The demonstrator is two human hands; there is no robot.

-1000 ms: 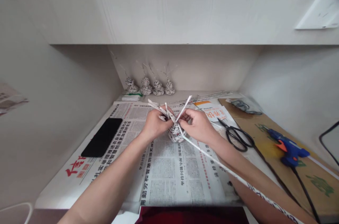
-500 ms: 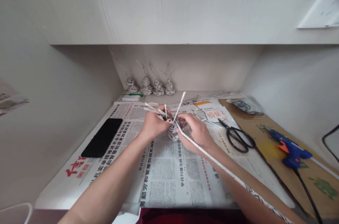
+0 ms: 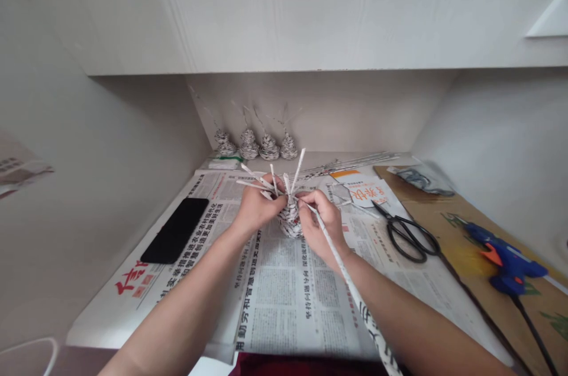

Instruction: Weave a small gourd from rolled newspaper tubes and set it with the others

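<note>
Woven paper form [image 3: 290,226], ridged, rounded (pale spokes [image 3: 299,166] splayed); left fingers [image 3: 276,206] grasping top, right fingers [image 3: 316,201] pinching rolled strand [image 3: 329,238].

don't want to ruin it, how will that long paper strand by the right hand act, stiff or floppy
The long paper strand is probably fairly stiff, as it runs nearly straight past the right hand. It looks light, being slim printed paper, and might crease if bent sharply.
</note>
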